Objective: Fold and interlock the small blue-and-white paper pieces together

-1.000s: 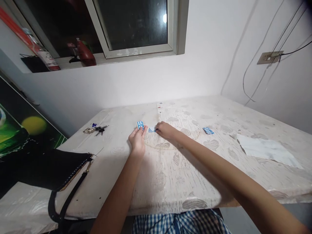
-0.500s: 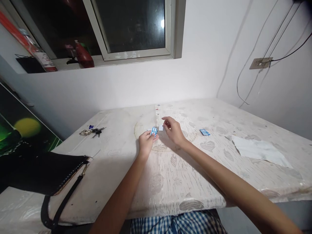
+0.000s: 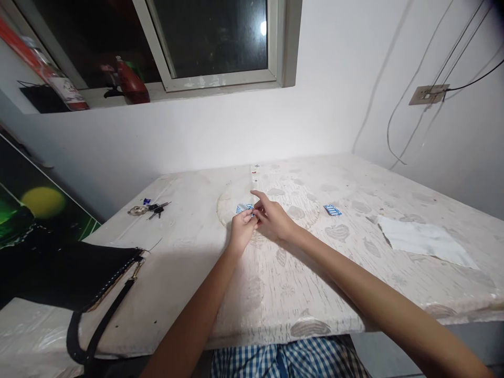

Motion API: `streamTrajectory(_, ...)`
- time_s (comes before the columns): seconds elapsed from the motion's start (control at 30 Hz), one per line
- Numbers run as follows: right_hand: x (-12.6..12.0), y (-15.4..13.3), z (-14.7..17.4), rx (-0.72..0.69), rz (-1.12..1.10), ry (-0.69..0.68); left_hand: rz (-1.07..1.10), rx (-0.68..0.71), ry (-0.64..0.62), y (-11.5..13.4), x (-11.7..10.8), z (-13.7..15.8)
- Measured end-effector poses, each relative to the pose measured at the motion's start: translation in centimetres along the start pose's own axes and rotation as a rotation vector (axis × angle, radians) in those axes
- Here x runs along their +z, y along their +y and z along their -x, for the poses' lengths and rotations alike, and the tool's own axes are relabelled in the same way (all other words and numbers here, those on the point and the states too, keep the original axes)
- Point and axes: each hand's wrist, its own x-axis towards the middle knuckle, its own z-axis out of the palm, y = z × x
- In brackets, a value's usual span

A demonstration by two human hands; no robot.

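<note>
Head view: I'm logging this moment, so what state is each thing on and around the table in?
Left hand: fingers pinched on the small blue-and-white card.
Right hand: fingertips meet the same card.
Second blue card: flat on the table, untouched.
Keys: lying loose.
Black bag: lying flat, strap hanging over the edge.
White paper: flat.
Window: shut.

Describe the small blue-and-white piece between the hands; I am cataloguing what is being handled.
The small blue-and-white piece looks like thin card or paper, white with blue printing too small to read. It sits low over the table, mid-table, mostly hidden. The left hand and right hand meet at it, fingertips pinching its near edge. Whether it rests on the cloth cannot be told.
</note>
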Motion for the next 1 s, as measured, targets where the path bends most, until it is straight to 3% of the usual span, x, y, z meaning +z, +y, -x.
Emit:
streamTrajectory(0.33, 0.2, 0.7, 0.2, 0.025, -0.166, 0.046, 0.078, -0.034, 0.012, 0.4, 0.2, 0.3)
streamTrajectory(0.47, 0.2, 0.8, -0.1, -0.001, -0.189, 0.105, 0.108, -0.014, 0.1, 0.4, 0.0, 0.0)
streamTrajectory(0.6, 0.2, 1.9, -1.2, 0.054, -0.111, 0.229, 0.227, 0.126, 0.318, 1.1, -1.3, -0.9)
streamTrajectory(0.67, 0.5, 2.8, -2.2, 0.107, 0.009, 0.143, 0.304, 0.181, 0.429, 1.6, -2.1, -1.4)
streamTrajectory(0.77, 1.4, 4.0, -4.1, 0.119, 0.239, -0.093, 0.384, 0.206, 0.515, 2.3, -3.0, -1.7)
streamTrajectory(0.87, 2.7, 4.4, -6.1, 0.134, 0.45, -0.284, 0.41, 0.202, 0.513, 2.4, -3.3, -1.7)
streamTrajectory(1.0, 4.1, 3.6, -7.9, 0.141, 0.556, -0.338, 0.417, 0.202, 0.483, 2.1, -3.3, -1.7)
